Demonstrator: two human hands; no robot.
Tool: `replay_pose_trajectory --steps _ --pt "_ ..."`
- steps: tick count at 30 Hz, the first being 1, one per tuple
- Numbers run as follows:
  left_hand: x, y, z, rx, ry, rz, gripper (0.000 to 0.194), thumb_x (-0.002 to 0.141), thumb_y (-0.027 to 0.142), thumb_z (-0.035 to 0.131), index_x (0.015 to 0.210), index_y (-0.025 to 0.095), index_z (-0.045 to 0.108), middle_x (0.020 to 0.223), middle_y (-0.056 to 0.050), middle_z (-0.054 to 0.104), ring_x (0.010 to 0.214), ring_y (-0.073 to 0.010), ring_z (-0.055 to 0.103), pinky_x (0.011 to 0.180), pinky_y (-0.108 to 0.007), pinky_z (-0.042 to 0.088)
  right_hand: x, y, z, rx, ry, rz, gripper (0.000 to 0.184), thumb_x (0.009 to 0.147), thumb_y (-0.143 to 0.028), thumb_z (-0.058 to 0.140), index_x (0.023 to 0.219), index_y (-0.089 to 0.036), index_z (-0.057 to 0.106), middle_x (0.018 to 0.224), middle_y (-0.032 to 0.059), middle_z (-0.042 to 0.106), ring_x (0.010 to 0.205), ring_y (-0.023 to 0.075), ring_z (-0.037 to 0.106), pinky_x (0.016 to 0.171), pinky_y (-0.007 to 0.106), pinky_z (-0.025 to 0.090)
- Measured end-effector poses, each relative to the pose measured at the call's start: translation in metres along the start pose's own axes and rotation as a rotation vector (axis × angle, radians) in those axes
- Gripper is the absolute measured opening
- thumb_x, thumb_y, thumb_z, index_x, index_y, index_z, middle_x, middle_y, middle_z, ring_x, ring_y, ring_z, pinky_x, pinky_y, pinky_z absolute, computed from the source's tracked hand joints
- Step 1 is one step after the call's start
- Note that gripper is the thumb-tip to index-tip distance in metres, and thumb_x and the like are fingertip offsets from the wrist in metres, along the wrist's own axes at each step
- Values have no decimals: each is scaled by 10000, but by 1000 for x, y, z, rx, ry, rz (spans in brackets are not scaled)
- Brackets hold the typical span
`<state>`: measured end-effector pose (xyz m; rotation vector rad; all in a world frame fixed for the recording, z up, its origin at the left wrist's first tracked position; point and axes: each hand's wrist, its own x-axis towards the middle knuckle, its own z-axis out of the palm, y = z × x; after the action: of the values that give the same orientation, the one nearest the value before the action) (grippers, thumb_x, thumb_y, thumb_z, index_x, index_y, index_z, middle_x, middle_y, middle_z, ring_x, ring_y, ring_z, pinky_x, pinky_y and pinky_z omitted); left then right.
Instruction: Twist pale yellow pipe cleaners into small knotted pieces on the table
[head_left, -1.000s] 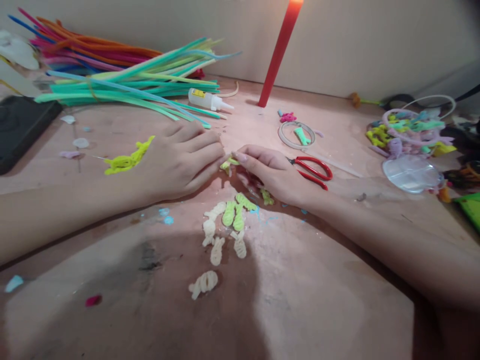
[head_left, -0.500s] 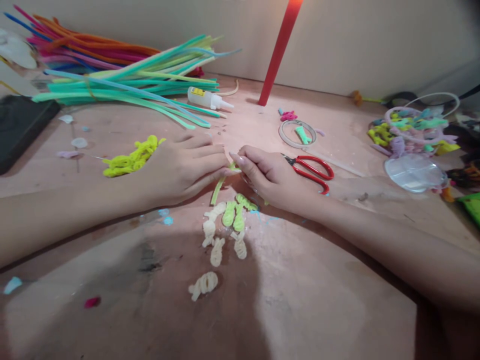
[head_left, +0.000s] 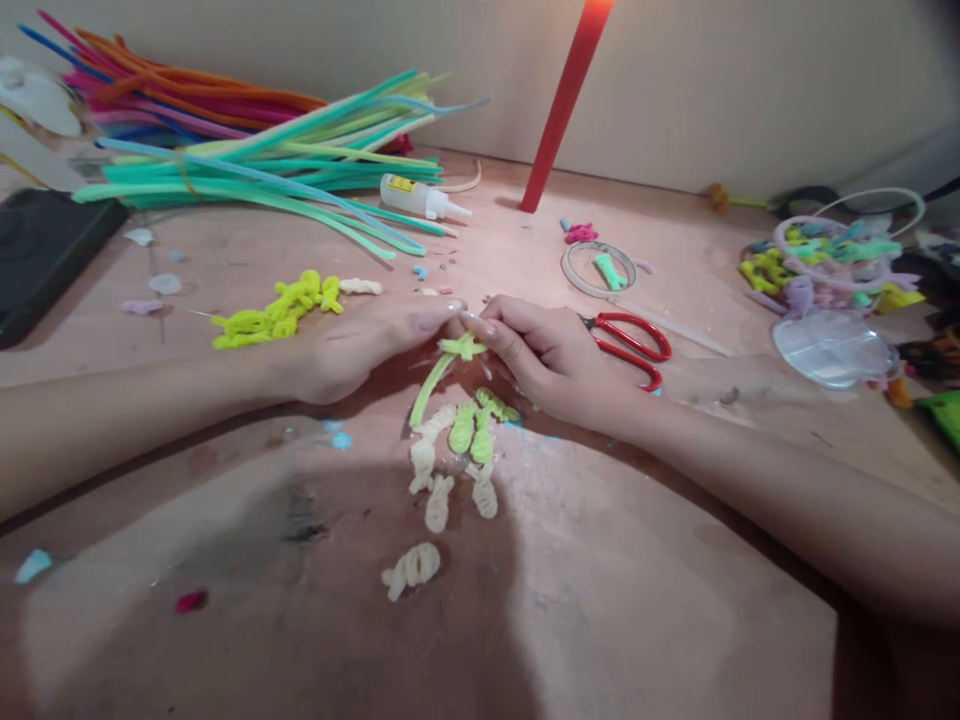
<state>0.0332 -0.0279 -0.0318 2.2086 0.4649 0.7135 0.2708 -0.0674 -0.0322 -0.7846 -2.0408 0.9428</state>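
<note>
Between my two hands is a light green pipe cleaner (head_left: 429, 390), looped into a small knot with one tail hanging down toward the table. My right hand (head_left: 544, 350) is closed, its thumb and forefinger pinching the knot's right side. My left hand (head_left: 367, 340) is turned thumb-up, with its fingertips drawn together at the top of the knot; the exact contact is partly hidden. Just below lie several coiled light green pieces (head_left: 463, 428) and several cream coiled pieces (head_left: 437, 503). Beyond my left wrist rest yellow twisted pieces (head_left: 281, 310) and another cream piece (head_left: 361, 287).
Red-handled cutters (head_left: 634, 322) lie beside my right hand, jaws partly hidden. Bundled pipe cleaners (head_left: 262, 180), a glue bottle (head_left: 412, 195) and a red upright stick (head_left: 562, 110) stand farther back. A black phone-like slab (head_left: 56, 260) is left; a colourful heap (head_left: 825, 260) is right.
My left hand has rolled from palm-down to thumb-up, uncovering the knot and the cream piece behind it. The right hand keeps its pinch. The view has shifted slightly.
</note>
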Motion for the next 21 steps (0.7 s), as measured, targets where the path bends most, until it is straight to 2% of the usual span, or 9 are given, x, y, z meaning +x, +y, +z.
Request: replay_pose_trajectory --steps 3,5,8,12,17,21 --pt "0 3 -2 7 -24 -44 462 1185 584 493 971 242 717 892 -43 732 814 -223 688 761 -342 589 0 0 0 -2 -3 0 530 1174 -650 527 828 -249 507 698 -35 508 734 153 523 704 296 398" --pt "1 8 -4 49 -70 -17 391 1172 538 547 966 245 703 896 -43 730 839 -226 694 788 -339 582 0 0 0 3 -5 -11 516 1186 -610 532 820 -248 502 705 -36 516 731 150 519 709 298 395" --pt "2 12 -9 84 -112 47 332 1174 459 536 959 255 683 908 -39 737 893 -233 718 837 -333 580 1 1 -1 2 -21 -54 499 1201 -561 531 815 -248 491 700 -45 496 721 146 508 727 300 395" --pt "2 11 -13 92 -157 63 373 1150 414 588 824 234 575 797 -14 668 728 -188 645 701 -296 523 2 1 -3 -39 -55 -76 484 1212 -552 503 840 -242 512 708 -52 487 706 137 499 740 295 406" --pt "2 11 -14 44 -233 -68 417 1154 484 571 828 226 596 788 -32 668 718 -185 625 655 -288 503 2 2 -4 -60 -59 -85 480 1216 -559 488 874 -228 548 735 -45 546 732 127 542 743 272 427" --pt "2 15 -11 -119 -256 -230 428 1119 531 640 843 205 608 679 8 559 579 -124 502 519 -229 405 0 5 -3 -52 -52 -110 460 1221 -549 483 930 -209 589 777 -36 594 776 121 583 757 258 445"
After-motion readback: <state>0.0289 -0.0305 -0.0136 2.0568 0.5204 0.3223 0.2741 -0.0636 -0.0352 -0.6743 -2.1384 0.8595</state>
